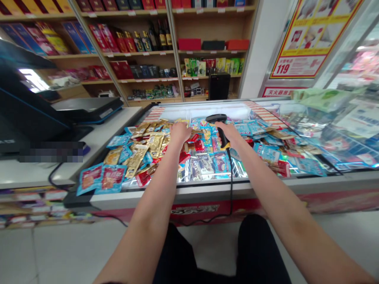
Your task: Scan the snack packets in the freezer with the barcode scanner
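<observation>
My right hand [229, 133] grips a black corded barcode scanner [220, 125] with a yellow band at its base, its head pointing forward. My left hand [180, 132] reaches out over the chest freezer [166, 193], its fingers down on a heap of foil snack packets [154, 148]. Gold, blue and red packets lie spread under the freezer's glass lid, and the nearest blue packet [111, 177] lies at the front left. Both hands are close together above the packets, and my left fingers hide what lies beneath them.
A black cable [231, 185] runs from the scanner over the freezer's front edge. To the left stand a checkout counter and a black monitor [29, 110]. Wooden shelves of boxed liquor and gifts stand behind, and a black speaker [219, 86] stands beyond the freezer.
</observation>
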Motion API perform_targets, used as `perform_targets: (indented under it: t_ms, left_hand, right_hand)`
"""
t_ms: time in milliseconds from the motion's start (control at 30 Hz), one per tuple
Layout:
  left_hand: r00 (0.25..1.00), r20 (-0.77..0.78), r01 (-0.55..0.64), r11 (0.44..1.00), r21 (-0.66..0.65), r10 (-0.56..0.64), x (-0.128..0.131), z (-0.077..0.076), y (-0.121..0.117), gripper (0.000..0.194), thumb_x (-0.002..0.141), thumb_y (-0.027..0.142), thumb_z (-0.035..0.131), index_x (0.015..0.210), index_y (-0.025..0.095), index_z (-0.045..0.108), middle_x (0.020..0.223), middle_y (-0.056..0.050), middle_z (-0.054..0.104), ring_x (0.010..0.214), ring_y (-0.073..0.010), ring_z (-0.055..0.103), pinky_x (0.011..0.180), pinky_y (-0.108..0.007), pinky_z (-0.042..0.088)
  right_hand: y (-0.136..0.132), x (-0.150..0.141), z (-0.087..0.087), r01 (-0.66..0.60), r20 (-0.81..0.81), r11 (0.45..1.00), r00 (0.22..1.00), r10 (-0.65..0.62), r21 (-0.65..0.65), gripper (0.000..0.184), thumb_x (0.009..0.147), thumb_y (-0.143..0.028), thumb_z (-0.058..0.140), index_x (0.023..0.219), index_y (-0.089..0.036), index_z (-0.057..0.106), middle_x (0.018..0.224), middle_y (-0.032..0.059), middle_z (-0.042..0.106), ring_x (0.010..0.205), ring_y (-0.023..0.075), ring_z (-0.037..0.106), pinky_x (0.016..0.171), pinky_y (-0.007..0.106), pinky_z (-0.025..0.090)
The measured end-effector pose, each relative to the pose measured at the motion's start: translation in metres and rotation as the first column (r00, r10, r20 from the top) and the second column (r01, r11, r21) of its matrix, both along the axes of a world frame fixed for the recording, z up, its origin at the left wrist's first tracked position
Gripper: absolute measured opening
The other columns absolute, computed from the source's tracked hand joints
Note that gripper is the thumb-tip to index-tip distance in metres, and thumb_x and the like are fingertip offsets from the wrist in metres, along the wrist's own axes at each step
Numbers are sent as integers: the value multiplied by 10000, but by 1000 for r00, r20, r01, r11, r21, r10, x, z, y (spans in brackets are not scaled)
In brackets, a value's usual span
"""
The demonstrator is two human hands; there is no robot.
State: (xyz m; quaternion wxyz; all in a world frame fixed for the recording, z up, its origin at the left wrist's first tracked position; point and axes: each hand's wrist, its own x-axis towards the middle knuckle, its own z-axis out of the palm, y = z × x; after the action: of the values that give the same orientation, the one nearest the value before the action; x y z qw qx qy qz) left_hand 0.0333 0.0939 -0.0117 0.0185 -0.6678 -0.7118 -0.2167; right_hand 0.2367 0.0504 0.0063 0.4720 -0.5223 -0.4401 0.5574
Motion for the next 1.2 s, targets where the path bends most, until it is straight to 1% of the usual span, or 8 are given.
perform_targets:
  t_ms: [100,200,433,600,700,800,967,1200]
  left_hand:
    - [999,-31,-41,998,-40,40,-9,-5,4,519,908,531,428,1221,195,670,1220,-162,686,1222,-345,574,1158,-566,221]
    - [999,-30,-15,998,-59,13,-9,-10,11,562,914,591,384,1271,240,638,1220,-144,692,1217,-348,580,1160,-617,156]
    - [994,-92,46,992,-119,-57,-7,-13,19,566,805,620,574,1223,247,658,1276,-152,651,1285,-391,498,1150,-644,141]
    - [999,-10,43,999,-19,-43,-7,-10,19,562,717,460,734,1216,217,644,1324,-165,561,1296,-392,454,1108,-542,321]
    - [989,102,100,993,68,-107,-8,-7,22,389,775,291,669,1157,216,654,1213,-119,583,1151,-297,562,1039,-405,417]
    - [971,197,110,984,143,-137,-10,-4,24,290,799,170,579,1068,216,675,1117,-81,610,1078,-242,591,1019,-344,427]
    - [951,274,88,977,194,-141,-12,-1,25,291,791,165,569,1050,188,700,1046,-73,690,1052,-247,609,992,-347,433]
    - [953,268,70,966,249,-138,-12,-4,26,298,791,176,569,1046,200,720,1046,-75,711,1030,-244,629,970,-344,444]
  right_hand:
    - [8,-16,-4,-36,3,999,999,36,15,269,907,-325,565,684,-193,492,456,-5,523,327,118,457,316,232,375]
    - [12,-20,-12,-62,4,998,998,62,29,268,914,-321,555,688,-194,487,457,-5,521,336,120,458,310,230,371]
    - [13,-15,-16,-42,-32,999,999,42,16,236,915,-316,562,729,-193,487,477,-10,535,337,120,458,308,231,365]
    - [11,-15,-13,-49,-37,998,998,50,29,240,912,-304,560,711,-189,498,468,-10,526,331,117,450,308,232,362]
    - [10,-13,-13,-46,-38,996,998,49,72,229,905,-307,566,717,-188,510,471,-14,527,329,117,454,307,231,362]
    - [8,-12,-13,-46,-18,993,999,49,111,215,889,-311,585,722,-191,519,484,-17,535,328,116,460,304,230,360]
    - [5,-11,-13,-77,34,980,997,72,185,273,874,-334,597,662,-200,490,484,-10,537,327,113,455,295,233,360]
    - [3,-9,-13,-105,66,977,993,94,187,305,872,-337,591,622,-195,487,462,-3,519,328,114,449,289,236,357]
